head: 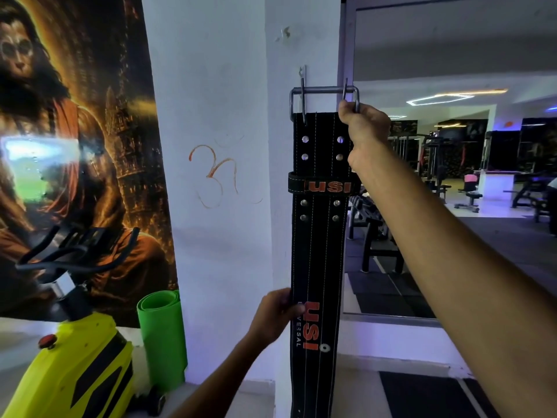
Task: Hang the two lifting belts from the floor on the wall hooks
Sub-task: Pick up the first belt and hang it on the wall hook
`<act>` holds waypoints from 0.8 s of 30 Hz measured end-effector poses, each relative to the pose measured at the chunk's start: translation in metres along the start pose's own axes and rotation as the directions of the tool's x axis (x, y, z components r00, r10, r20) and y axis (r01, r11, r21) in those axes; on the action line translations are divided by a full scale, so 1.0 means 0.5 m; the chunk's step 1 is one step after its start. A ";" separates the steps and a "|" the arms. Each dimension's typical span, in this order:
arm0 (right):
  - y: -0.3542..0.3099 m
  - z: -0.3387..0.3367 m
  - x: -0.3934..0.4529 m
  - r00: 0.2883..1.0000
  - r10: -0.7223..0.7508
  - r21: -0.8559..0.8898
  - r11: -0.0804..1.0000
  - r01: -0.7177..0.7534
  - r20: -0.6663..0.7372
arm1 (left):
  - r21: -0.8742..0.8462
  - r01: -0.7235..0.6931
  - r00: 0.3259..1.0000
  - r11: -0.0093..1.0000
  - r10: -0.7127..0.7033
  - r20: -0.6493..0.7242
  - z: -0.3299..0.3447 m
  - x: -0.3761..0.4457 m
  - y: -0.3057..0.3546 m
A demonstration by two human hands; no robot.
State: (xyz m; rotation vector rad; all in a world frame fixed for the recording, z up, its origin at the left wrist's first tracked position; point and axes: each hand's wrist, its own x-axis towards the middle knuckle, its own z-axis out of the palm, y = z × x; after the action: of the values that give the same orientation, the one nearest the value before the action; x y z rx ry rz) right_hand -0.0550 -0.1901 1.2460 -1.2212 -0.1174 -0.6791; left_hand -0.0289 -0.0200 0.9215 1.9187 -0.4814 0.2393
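A black lifting belt (pixel 319 242) with orange USI lettering hangs straight down in front of the white pillar. Its steel buckle (pixel 324 91) is at the top, level with a small metal wall hook (pixel 302 73) on the pillar; I cannot tell whether the buckle rests on the hook. My right hand (pixel 363 131) grips the buckle's right side at the belt's top corner. My left hand (pixel 275 316) pinches the belt's left edge lower down. A second belt is not in view.
A yellow exercise bike (pixel 75 357) and a rolled green mat (pixel 161 339) stand at the lower left below a large poster (pixel 72 131). To the right of the pillar a large mirror (pixel 452 176) reflects gym benches and machines.
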 end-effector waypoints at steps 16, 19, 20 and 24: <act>0.055 -0.002 0.018 0.998 -0.056 0.086 0.995 0.058 -0.022 | -0.162 -0.325 0.877 0.932 0.232 -0.420 -0.091 0.099 0.284; 0.065 -0.007 0.008 0.994 -0.107 0.055 0.993 0.108 -0.009 | -0.123 -0.426 0.801 0.896 0.311 -0.511 -0.120 0.142 0.379; 0.069 -0.008 0.005 0.992 -0.124 0.051 0.991 0.124 -0.006 | -0.106 -0.456 0.789 0.884 0.346 -0.507 -0.129 0.157 0.405; 0.073 -0.012 0.001 0.986 -0.167 0.063 0.984 0.166 0.009 | -0.021 -0.410 0.830 0.912 0.364 -0.422 -0.161 0.204 0.466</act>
State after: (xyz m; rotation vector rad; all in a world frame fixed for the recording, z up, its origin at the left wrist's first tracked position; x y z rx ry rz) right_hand -0.0365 -0.1894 1.2142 -1.1651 -0.2528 -0.8071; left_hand -0.0348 -0.0446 1.1868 1.5853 -0.5819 0.8492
